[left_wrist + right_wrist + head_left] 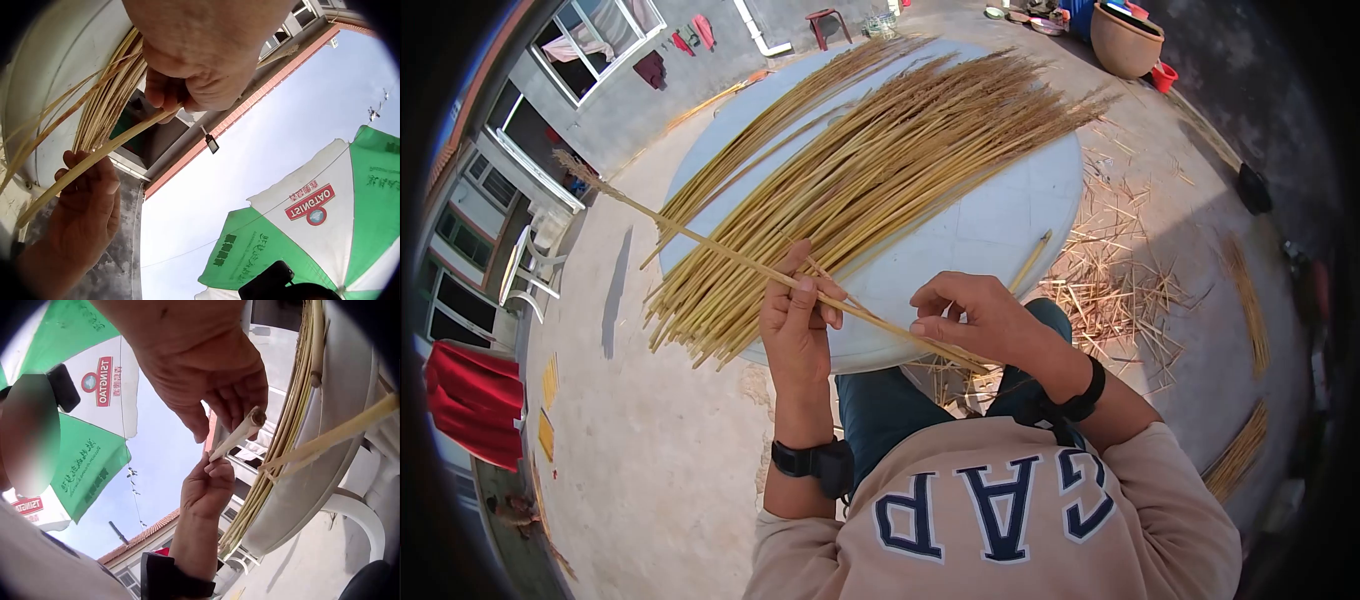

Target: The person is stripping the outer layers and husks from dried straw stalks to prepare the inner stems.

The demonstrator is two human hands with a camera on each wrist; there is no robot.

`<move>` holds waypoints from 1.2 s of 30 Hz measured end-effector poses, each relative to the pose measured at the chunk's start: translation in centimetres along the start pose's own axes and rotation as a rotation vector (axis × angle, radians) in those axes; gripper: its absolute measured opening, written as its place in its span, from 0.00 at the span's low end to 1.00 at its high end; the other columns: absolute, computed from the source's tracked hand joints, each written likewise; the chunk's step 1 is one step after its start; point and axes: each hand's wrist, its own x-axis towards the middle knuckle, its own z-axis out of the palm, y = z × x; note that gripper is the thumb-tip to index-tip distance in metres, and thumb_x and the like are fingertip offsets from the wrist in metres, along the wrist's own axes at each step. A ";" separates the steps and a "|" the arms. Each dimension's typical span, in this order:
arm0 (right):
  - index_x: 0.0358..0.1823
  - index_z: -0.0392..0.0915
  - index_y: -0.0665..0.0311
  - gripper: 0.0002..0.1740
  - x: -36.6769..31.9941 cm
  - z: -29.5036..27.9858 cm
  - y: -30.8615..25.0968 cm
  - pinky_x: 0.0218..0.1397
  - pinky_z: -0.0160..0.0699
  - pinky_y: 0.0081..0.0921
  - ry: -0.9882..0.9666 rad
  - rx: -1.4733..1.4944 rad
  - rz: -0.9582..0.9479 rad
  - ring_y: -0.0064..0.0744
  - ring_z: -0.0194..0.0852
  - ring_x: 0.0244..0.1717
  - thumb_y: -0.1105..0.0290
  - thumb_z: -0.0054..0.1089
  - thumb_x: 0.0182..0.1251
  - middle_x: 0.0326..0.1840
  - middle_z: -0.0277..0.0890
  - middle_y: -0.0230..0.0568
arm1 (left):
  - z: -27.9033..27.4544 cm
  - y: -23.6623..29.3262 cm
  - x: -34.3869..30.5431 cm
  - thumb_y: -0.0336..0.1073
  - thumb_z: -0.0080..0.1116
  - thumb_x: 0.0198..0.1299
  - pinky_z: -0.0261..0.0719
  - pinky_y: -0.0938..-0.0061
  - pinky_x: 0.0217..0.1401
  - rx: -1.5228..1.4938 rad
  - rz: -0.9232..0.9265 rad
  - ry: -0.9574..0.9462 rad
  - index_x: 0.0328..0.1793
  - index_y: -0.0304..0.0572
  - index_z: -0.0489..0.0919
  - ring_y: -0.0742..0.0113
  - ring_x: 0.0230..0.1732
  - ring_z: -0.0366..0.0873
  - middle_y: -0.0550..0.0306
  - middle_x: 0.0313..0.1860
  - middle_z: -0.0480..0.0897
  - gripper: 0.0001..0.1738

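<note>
A long dry stalk (700,240) with a feathery tip slants across the front of the round table in the head view. My left hand (798,325) pinches it between thumb and fingers. Close to the stalk's thick end, my right hand (980,315) is held with bent fingers and the thumb apart; in the right wrist view this hand (209,381) has nothing between thumb and fingertips, and the stalk's cut end (253,419) is beside the fingers. Strips of peeled sheath hang near the stalk (62,103). A large pile of stalks (850,180) lies behind the left hand.
The pile rests on a round pale table (1000,215), with a smaller bundle (770,120) at its left. Peeled scraps (1125,300) litter the ground at the right. A short stalk piece (1030,262) lies near the table's right edge. A white chair (530,270) stands at the left.
</note>
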 end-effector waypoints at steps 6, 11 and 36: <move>0.35 0.75 0.71 0.11 0.2 3.4 0.3 0.29 0.71 0.22 -0.043 0.171 0.129 0.24 0.74 0.25 0.68 0.57 0.61 0.20 0.73 0.39 | -0.5 0.1 -0.5 0.35 0.51 0.62 0.67 0.86 0.20 0.020 -0.039 -0.047 0.61 0.26 0.63 0.77 0.19 0.69 0.52 0.26 0.79 0.25; 0.35 0.75 0.69 0.09 0.3 3.4 0.9 0.30 0.72 0.17 -0.103 0.342 0.282 0.17 0.71 0.26 0.68 0.53 0.65 0.23 0.73 0.32 | -0.6 -0.1 -0.9 0.34 0.52 0.62 0.67 0.85 0.21 0.026 -0.054 -0.047 0.62 0.24 0.62 0.77 0.19 0.70 0.50 0.27 0.80 0.27; 0.36 0.71 0.67 0.12 0.0 4.6 1.3 0.28 0.76 0.17 -0.137 0.632 0.423 0.20 0.74 0.24 0.65 0.45 0.70 0.24 0.74 0.35 | -1.1 -0.1 -1.4 0.32 0.53 0.60 0.70 0.85 0.21 0.019 -0.066 -0.098 0.63 0.23 0.61 0.76 0.18 0.71 0.44 0.31 0.81 0.28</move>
